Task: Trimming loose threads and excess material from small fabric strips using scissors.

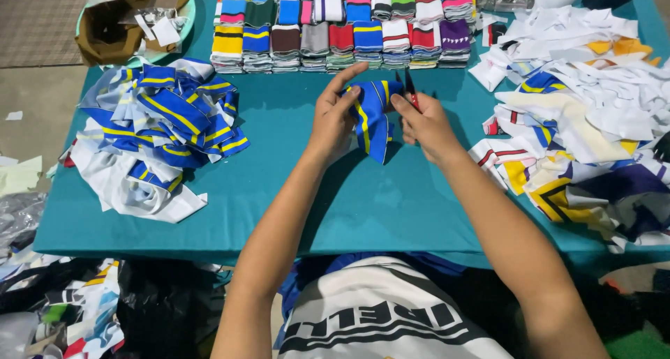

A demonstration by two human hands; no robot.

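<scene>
L hand point(333, 118) pinches blue knit strip w/ yellow stripe point(370, 115), held just above teal table pad point(293, 184), centre. R hand point(427, 125) closed on small red-handled snips point(410, 92), blades up beside strip's top edge. Risks (judgement): L fingertips sit close to blades, nick likely if strip slips; slack fabric could bunch, cut runs crooked. Pile of blue/yellow strips point(164, 125) well apart to left, cut-offs heap point(593, 115) near R forearm, could snag.

Two hands work here: the left hand point(333, 118) and the right hand point(424, 125). Between them is one blue cuff point(371, 115) and one pair of scissors point(410, 92). Two loose heaps lie on one table point(293, 184): a blue heap point(164, 125) and a white heap point(586, 115).
</scene>
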